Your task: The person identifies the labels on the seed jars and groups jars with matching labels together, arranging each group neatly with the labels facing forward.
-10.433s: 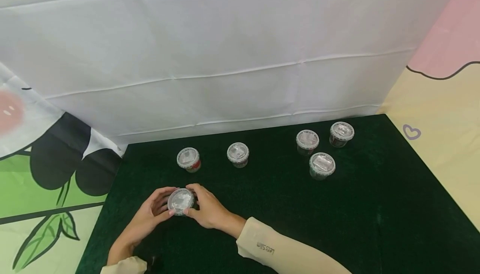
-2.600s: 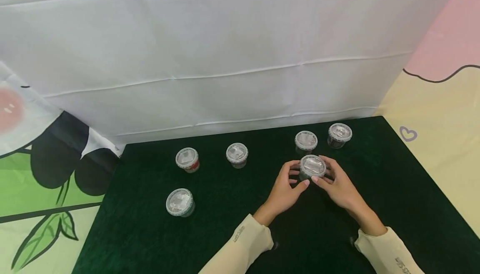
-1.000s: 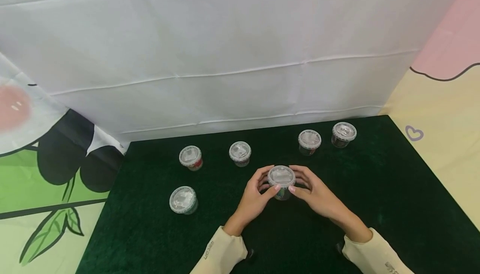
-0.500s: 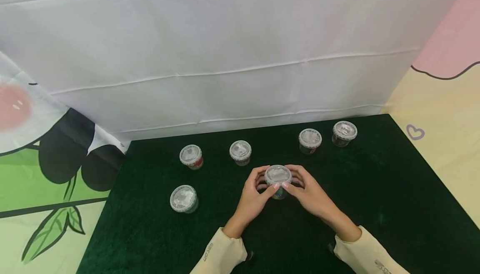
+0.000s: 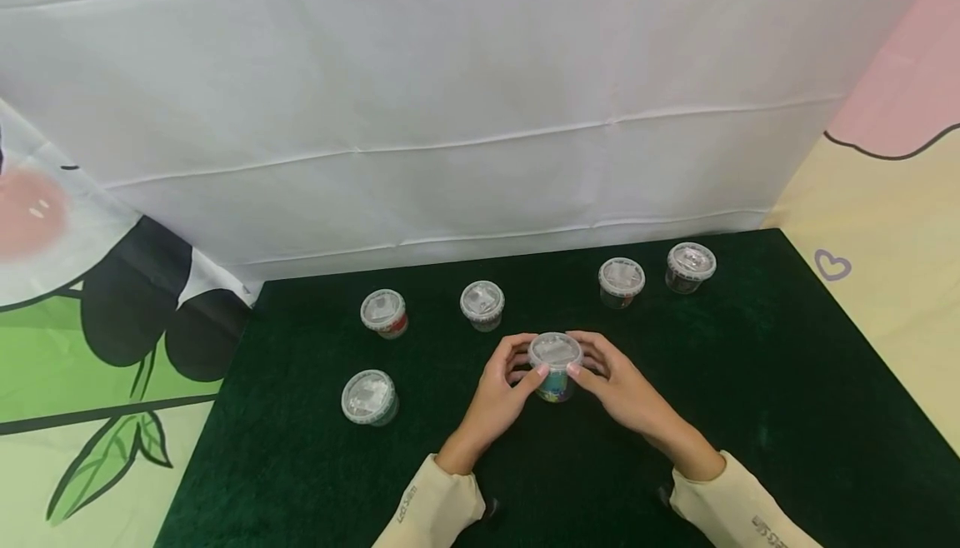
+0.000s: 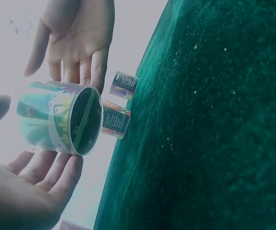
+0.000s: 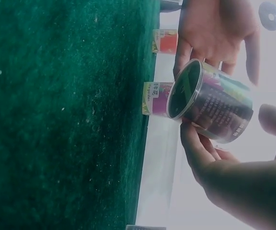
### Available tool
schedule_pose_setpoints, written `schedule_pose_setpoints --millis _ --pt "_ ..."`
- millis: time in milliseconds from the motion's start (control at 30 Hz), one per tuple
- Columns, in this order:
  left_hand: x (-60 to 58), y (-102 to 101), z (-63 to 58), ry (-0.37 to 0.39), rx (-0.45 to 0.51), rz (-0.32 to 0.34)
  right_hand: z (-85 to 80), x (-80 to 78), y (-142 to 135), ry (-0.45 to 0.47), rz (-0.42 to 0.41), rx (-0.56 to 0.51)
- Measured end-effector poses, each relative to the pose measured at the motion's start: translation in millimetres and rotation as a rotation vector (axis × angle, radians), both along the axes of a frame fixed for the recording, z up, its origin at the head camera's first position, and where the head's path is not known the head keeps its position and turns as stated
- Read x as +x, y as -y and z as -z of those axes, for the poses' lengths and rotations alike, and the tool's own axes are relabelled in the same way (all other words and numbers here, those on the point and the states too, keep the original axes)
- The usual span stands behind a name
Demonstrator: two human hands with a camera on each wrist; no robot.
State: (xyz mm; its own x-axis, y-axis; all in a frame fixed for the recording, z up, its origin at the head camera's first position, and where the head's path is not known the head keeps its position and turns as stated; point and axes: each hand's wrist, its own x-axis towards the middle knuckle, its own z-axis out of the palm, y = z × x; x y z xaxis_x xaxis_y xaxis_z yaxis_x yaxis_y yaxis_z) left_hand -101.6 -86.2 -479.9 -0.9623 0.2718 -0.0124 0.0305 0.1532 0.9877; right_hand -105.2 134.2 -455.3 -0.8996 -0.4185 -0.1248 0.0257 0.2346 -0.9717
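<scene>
Clear plastic covers the lidded cup (image 5: 555,356) that I hold up above the green cloth (image 5: 750,415). My left hand (image 5: 501,388) and right hand (image 5: 621,386) both grip its sides. The tiny pale writing on its dark label (image 7: 219,112) is too blurry to read. A purple cup (image 7: 160,99) behind says "garden".

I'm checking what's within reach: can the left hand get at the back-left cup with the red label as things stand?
Probably yes, though the left hand and right hand together hold the teal cup, so it would likely need to let go first; nothing seems to stand between it and the red-labelled cup.
</scene>
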Motion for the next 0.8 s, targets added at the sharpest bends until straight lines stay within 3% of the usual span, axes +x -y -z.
schedule_pose_setpoints --millis 300,800 --pt "0.3 3.9 1.6 0.049 0.03 0.057 -2.0 0.4 0.0 0.031 -0.035 -0.006" --pt "5.6 0.3 -0.4 0.021 0.037 -0.064 -3.3 3.3 11.8 0.01 0.048 0.009"
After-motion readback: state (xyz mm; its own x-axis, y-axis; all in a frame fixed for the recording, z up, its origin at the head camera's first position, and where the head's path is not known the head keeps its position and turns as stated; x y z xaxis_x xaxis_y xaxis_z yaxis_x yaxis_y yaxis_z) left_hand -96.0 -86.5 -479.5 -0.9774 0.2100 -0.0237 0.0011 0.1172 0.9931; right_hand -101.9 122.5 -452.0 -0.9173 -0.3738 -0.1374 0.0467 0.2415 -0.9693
